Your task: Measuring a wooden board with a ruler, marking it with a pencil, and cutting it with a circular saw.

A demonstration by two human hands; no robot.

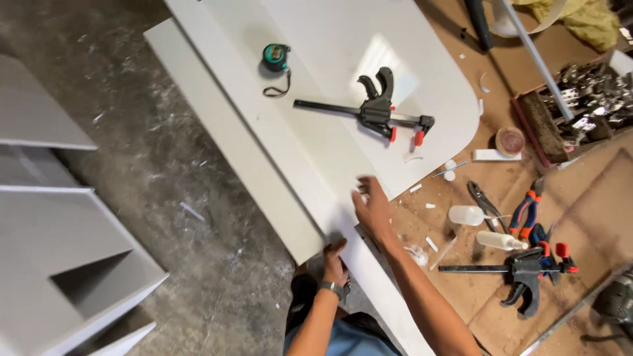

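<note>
A long white board (264, 125) lies slanted across the brown workbench (593, 204) with a narrower white strip along its left side. My left hand (335, 258), a watch on its wrist, grips the near end of the board from below. My right hand (373, 209) rests flat on top of the board's near edge, fingers spread. A black bar clamp with orange tips (376, 112) and a green tape measure (276, 58) lie on the board farther away.
On the bench to the right lie pliers (524, 211), a second bar clamp (527, 273), small white bottles (467, 214), a round tin (510, 140) and a tray of metal fittings (587, 99). White cabinet parts (59, 250) stand on the concrete floor at left.
</note>
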